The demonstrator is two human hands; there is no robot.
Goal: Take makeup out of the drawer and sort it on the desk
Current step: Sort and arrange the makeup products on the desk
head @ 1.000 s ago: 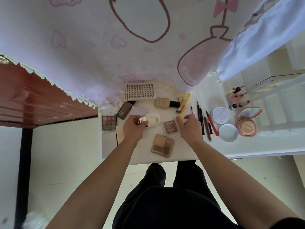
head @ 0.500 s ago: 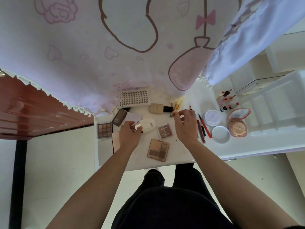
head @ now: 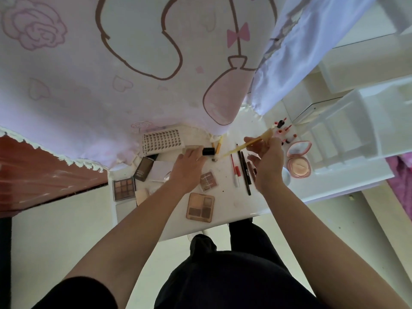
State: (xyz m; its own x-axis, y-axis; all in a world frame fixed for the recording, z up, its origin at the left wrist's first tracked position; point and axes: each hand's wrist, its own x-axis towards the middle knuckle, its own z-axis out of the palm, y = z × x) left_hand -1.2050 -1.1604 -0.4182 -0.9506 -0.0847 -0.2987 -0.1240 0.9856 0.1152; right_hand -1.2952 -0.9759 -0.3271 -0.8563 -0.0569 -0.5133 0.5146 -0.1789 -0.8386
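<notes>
Makeup lies spread over the white desk (head: 225, 210). My right hand (head: 266, 162) pinches a thin yellow pencil (head: 247, 145) and holds it lifted, slanting up to the right. My left hand (head: 186, 169) reaches over the beige foundation bottle with a black cap (head: 208, 151), fingers laid on it. A small pink palette (head: 208, 181) and a larger beige eyeshadow palette (head: 200, 207) lie between my arms. Black and red pencils (head: 244, 172) lie beside my right hand.
A brown palette (head: 123, 188), a dark compact (head: 143, 169) and a lash tray (head: 163, 142) sit at the left. An open pink powder compact (head: 298, 162) and small red bottles (head: 284, 130) stand right. A pink patterned curtain (head: 133, 74) hangs behind. White shelves (head: 356, 121) stand at the right.
My right hand has lifted a yellow pencil off the desk and swung it right. My left hand let go of the white oval item and moved up to the foundation bottle.
</notes>
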